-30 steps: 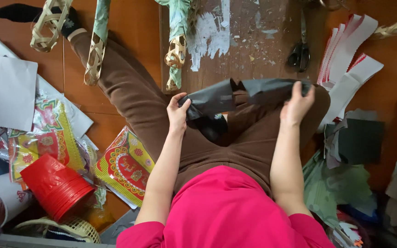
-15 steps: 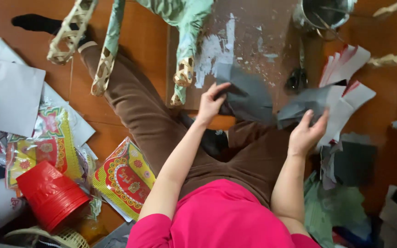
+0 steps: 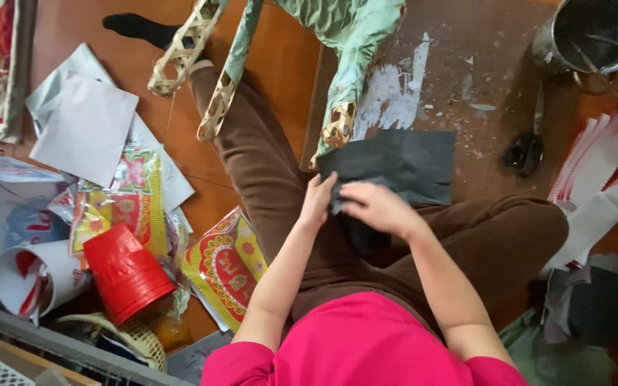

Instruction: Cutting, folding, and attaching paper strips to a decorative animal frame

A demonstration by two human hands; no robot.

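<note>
A sheet of dark grey paper [image 3: 398, 163] lies spread flat over a worn wooden board [image 3: 466, 71] and my brown-trousered lap. My left hand [image 3: 318, 200] pinches its near left corner. My right hand [image 3: 375, 204] meets it at the same corner, fingers closed on the paper's edge. Both hands sit close together above my knees. Just beyond the sheet hang the woven bamboo legs [image 3: 339, 129] of a green paper-covered frame figure [image 3: 345, 28].
Black scissors [image 3: 527, 146] lie on the board to the right, a metal pot [image 3: 595, 32] beyond them. White and red paper strips [image 3: 602, 171] sit far right. On the left floor: white sheets [image 3: 84, 125], patterned yellow-red papers [image 3: 219, 261], a red paper stack [image 3: 126, 271].
The grey paper, held stretched between both raised hands a second ago, now lies flat on the board. My hands have come together at its near corner.
</note>
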